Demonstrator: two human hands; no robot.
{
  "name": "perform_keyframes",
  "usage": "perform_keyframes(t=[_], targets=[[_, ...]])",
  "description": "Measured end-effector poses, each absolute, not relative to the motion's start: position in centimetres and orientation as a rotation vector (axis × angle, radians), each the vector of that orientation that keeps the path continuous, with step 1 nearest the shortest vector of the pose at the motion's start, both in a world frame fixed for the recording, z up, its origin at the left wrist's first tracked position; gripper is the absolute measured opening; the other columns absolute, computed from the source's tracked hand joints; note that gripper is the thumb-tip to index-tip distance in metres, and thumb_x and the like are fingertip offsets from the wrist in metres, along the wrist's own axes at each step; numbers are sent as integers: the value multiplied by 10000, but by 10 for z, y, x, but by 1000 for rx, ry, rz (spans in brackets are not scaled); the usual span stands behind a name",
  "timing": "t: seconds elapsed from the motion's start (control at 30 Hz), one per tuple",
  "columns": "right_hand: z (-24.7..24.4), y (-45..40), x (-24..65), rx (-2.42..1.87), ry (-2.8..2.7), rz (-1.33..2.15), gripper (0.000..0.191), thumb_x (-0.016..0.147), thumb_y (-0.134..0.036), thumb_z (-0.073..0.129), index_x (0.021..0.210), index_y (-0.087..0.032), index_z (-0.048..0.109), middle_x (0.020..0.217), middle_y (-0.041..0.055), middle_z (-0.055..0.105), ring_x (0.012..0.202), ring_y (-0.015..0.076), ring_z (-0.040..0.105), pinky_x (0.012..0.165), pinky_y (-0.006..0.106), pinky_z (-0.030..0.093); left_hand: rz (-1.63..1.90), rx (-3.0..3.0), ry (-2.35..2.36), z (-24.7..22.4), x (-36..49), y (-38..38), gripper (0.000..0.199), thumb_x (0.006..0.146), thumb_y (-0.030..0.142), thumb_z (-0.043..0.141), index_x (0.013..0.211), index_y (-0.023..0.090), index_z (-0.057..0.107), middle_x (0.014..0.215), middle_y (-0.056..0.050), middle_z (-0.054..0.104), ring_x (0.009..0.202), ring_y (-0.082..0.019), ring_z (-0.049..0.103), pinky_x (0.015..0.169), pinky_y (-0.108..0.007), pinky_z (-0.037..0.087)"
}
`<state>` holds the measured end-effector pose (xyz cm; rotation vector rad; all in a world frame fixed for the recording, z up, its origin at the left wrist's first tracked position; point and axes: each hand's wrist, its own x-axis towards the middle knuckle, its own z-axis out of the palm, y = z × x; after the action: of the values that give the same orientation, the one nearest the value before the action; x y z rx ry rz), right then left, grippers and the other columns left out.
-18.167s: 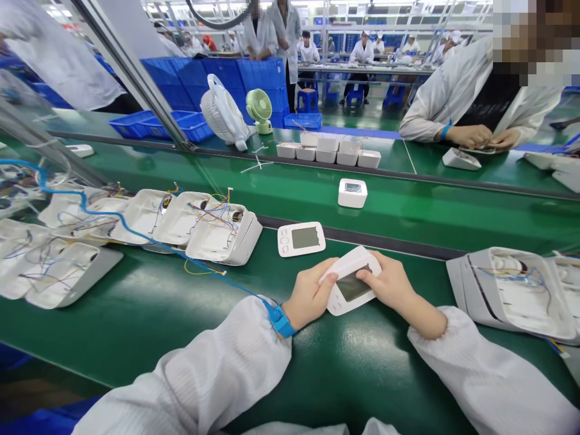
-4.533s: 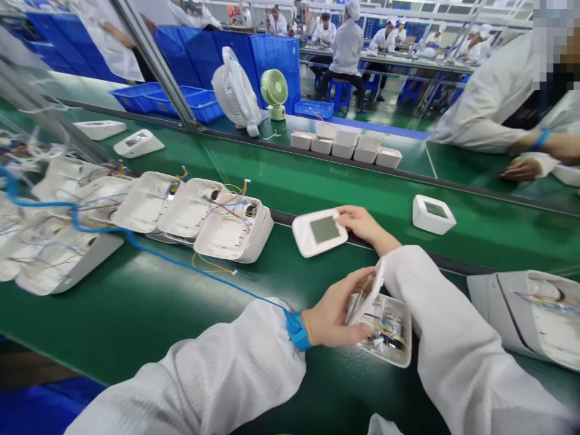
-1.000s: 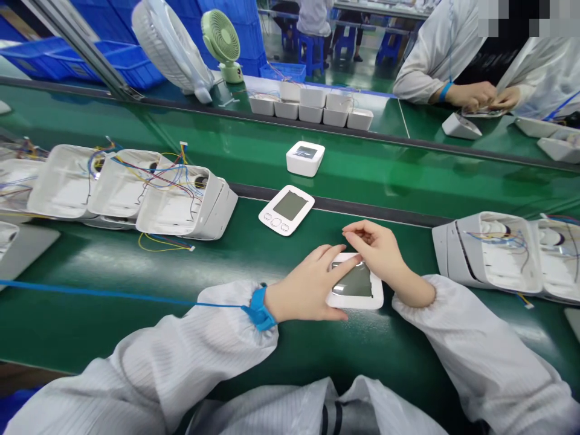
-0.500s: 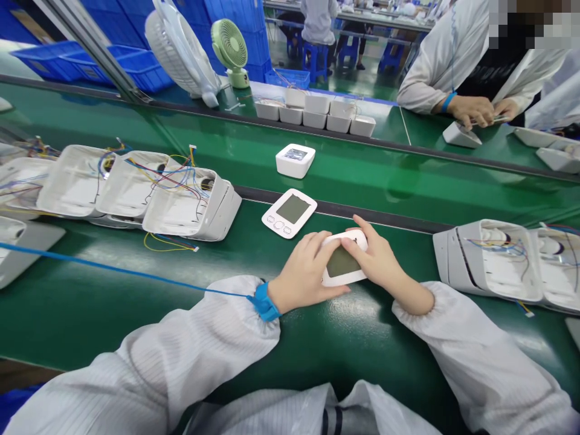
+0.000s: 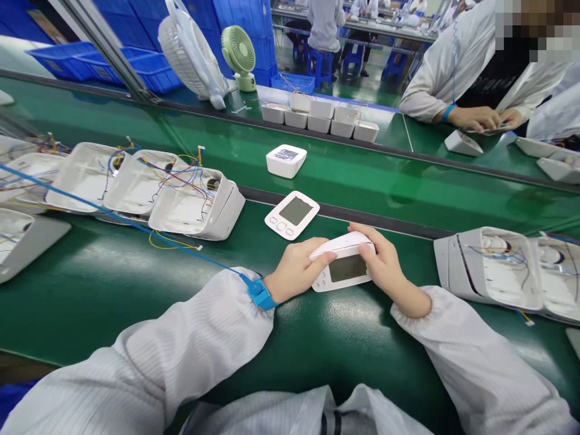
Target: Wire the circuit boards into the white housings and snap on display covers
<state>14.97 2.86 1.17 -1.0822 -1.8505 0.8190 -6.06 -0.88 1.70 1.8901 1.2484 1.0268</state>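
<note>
Between my hands is a white blood pressure monitor [image 5: 347, 269] with a dark screen, tilted so its long edge and screen face both show. My left hand [image 5: 299, 269] grips its left end, thumb on the front near the small buttons. On the other end my right hand [image 5: 383, 260] is closed, its thumb over the screen's right corner and a finger behind the top edge. Just beyond my left hand lies a white front panel [image 5: 292, 215] with a grey screen and round buttons. A blue wrist strap [image 5: 261, 294] circles my left wrist.
Open white housings with loose wires [image 5: 185, 202] stand in a row at left; more housings [image 5: 492, 266] are at right. A white unit [image 5: 286, 161] sits on the green belt [image 5: 362, 181]. Opposite, a co-worker's hands [image 5: 484, 119] work near small white shells [image 5: 319, 115] and fans [image 5: 238, 51].
Both hands have tipped the monitor, so more of its top edge and its buttons show. The white unit on the belt has shifted left. The co-worker's hands have moved lower.
</note>
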Motion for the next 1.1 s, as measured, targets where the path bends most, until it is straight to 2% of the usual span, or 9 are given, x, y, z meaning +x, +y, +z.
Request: perform_keyframes(t=[0.17,0.37,0.63,0.87,1.0,1.1], targets=[[20,21,145,-1230,-1774,774,368,912,-501,508,1067,-216,682,1024,66,728,947,244,672,846,377,518,914,2057,1239,23,-61,-13,320,962,414,450,1098,179,620,939,-37,711,804,-165,657,719,-266,472],[15,19,146,-1145,-1848,548,387,893,-531,493,1033,-219,675,1007,78,724,930,261,676,828,395,519,878,2153,1241,26,-60,-17,347,968,442,429,1095,174,610,867,-27,703,739,-159,653,677,-261,451],[16,21,149,-1165,-1895,532,379,887,-531,477,999,-221,666,949,69,726,862,247,681,777,376,523,900,2282,1268,17,-58,-19,412,967,472,389,1169,164,573,1023,-72,732,826,-199,704,702,-284,491],[24,30,155,-1203,-1991,565,318,861,-500,530,872,-221,683,823,36,725,715,210,663,697,338,511,866,2147,1223,21,-53,-23,375,968,444,399,1168,170,560,967,-52,718,796,-190,684,702,-290,491],[22,31,156,-1228,-1947,608,308,865,-488,543,879,-224,700,851,38,736,760,220,680,732,347,522,892,2045,1190,21,-52,-21,341,963,418,424,1162,186,576,993,-49,712,836,-186,674,734,-293,497],[17,30,153,-1240,-1861,646,378,918,-498,475,1060,-222,690,971,55,745,877,234,691,792,362,533,978,1906,1173,15,-53,-15,332,963,409,440,1133,188,620,1035,-53,712,892,-183,666,782,-295,508]])
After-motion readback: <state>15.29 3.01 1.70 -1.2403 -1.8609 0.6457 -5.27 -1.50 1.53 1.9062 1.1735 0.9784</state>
